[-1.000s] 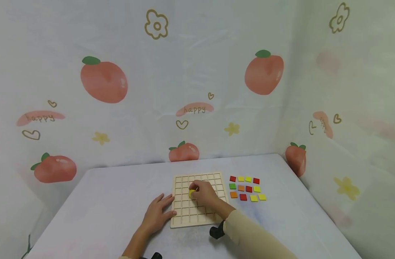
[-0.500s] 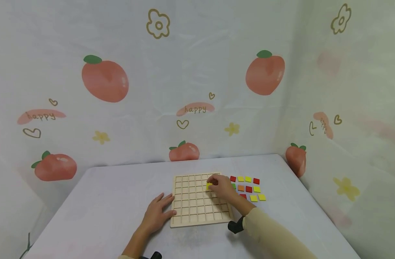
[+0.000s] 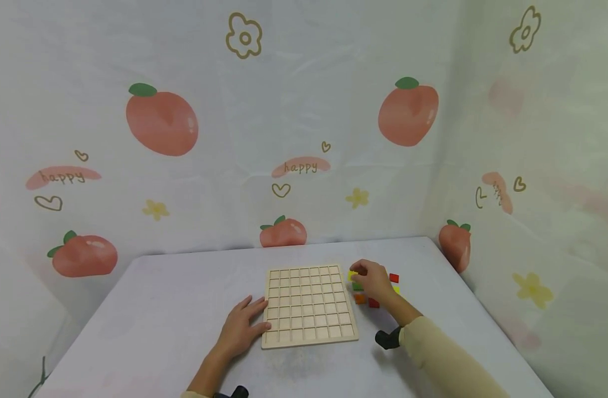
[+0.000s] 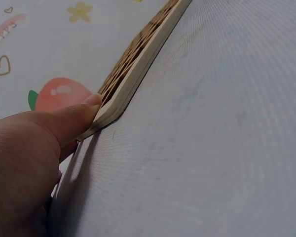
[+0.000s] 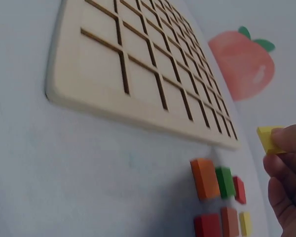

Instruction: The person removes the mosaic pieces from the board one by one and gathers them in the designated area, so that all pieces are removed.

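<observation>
A pale wooden grid board (image 3: 308,321) lies flat on the table, its cells bare. My left hand (image 3: 240,330) rests at the board's left side with fingers spread; in the left wrist view its thumb (image 4: 76,117) presses the board's edge near a corner. Off the board's right side, my right hand (image 3: 374,281) pinches a yellow square tile (image 5: 268,141) between thumb and finger. The tile is held above the loose tiles, tilted. Below it sit a green tile (image 5: 225,182), an orange tile (image 5: 204,178) and a red tile (image 5: 207,225).
The loose tiles lie in rows right of the board, several of them hidden under my right hand and wrist. Another red tile (image 3: 394,278) shows beyond the hand. The white table (image 3: 184,298) meets a printed cloth backdrop (image 3: 224,182) behind and at the right.
My right hand has moved right with the yellow tile, from over the middle of the board to over the loose tiles. My left hand stays at the board's left edge.
</observation>
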`<state>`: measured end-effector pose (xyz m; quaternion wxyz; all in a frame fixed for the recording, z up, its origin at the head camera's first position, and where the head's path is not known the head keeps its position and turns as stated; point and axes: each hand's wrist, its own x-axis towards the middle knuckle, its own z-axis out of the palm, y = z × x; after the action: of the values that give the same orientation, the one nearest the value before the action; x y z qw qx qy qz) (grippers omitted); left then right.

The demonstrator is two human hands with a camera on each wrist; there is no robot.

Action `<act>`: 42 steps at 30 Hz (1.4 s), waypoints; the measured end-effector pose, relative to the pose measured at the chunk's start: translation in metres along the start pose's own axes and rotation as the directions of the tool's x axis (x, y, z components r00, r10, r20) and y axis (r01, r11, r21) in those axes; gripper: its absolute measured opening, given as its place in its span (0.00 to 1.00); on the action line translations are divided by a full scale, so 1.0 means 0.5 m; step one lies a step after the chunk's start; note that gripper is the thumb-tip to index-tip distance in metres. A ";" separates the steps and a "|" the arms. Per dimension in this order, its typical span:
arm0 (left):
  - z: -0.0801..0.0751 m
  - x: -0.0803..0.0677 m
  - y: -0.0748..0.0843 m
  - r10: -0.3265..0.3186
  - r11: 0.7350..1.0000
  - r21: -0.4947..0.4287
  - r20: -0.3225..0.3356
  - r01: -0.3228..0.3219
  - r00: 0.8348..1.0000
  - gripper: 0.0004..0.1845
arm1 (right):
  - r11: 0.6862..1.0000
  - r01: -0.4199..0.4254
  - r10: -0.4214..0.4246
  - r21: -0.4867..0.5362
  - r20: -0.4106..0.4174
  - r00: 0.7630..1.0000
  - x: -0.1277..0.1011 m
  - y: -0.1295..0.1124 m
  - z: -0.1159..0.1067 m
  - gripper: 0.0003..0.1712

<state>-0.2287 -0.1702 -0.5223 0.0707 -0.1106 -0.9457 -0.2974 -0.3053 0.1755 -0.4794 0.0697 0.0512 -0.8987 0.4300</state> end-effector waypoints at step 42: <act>0.005 0.005 -0.011 0.011 1.000 -0.009 -0.001 -0.011 1.000 0.32 | 0.953 -0.288 0.276 -0.099 -0.117 0.954 -0.056 0.205 -0.164 0.11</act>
<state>-0.2328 -0.1726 -0.5268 0.0725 -0.1158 -0.9436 -0.3015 -0.2866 0.3045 -0.5116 0.0559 -0.1036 -0.9152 0.3853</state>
